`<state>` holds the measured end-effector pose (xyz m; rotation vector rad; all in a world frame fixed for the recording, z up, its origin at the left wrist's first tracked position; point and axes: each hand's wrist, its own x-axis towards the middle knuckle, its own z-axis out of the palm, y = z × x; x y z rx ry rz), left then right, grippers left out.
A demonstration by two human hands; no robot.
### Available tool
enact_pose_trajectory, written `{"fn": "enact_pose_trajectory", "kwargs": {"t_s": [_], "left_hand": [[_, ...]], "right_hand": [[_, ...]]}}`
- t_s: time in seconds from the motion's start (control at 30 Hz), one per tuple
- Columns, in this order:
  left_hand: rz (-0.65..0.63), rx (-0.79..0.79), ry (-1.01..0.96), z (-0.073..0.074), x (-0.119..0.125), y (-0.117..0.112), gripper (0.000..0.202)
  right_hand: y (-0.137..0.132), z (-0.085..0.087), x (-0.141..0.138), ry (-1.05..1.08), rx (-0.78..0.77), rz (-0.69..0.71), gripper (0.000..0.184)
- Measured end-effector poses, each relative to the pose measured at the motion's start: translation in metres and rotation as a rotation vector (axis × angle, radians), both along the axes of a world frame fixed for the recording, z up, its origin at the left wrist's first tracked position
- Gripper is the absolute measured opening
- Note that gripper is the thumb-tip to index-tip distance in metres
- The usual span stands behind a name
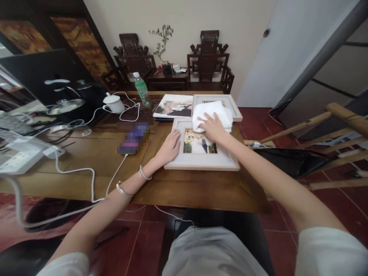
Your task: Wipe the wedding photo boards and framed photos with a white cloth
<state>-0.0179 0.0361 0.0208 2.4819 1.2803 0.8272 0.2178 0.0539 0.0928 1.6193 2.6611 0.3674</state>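
A light wood picture frame [201, 163] with a photo inside lies flat on the table. My left hand [169, 147] holds its left edge, fingers over the rim. Across the frame's upper part lies a folded white cloth [221, 115], bunched under my right hand [212, 127]. The fingers of that hand are spread and bent, pressing the cloth to the frame. A second picture frame [236, 111] lies just behind, partly hidden by the cloth. To its left is a photo panel [176, 102] resting on something dark.
A phone [133, 138] on a charging cable, a green-labelled bottle [142, 90] and a white lidded cup [114, 103] stand left of the frames. A power strip [21, 157] and loose white cables cover the table's left side. Wooden poles [333, 153] are on the right.
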Motion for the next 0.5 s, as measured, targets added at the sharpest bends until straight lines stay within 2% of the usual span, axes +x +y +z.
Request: {"fn": "enact_pose_trajectory", "kwargs": {"t_s": [0.13, 0.23, 0.37, 0.5], "left_hand": [[0.005, 0.010, 0.000, 0.000, 0.001, 0.000, 0.044], [0.014, 0.022, -0.002, 0.001, 0.002, -0.001, 0.044], [0.012, 0.011, -0.003, 0.002, 0.003, -0.002, 0.045], [0.014, 0.013, 0.003, 0.002, 0.003, -0.003, 0.047]], "right_hand": [[-0.010, 0.010, 0.045, -0.013, -0.034, -0.075, 0.052], [-0.028, 0.014, 0.066, -0.039, -0.031, -0.076, 0.054], [-0.076, 0.012, 0.071, -0.035, -0.058, -0.008, 0.053], [-0.135, 0.014, 0.061, 0.012, -0.131, 0.031, 0.055]]}}
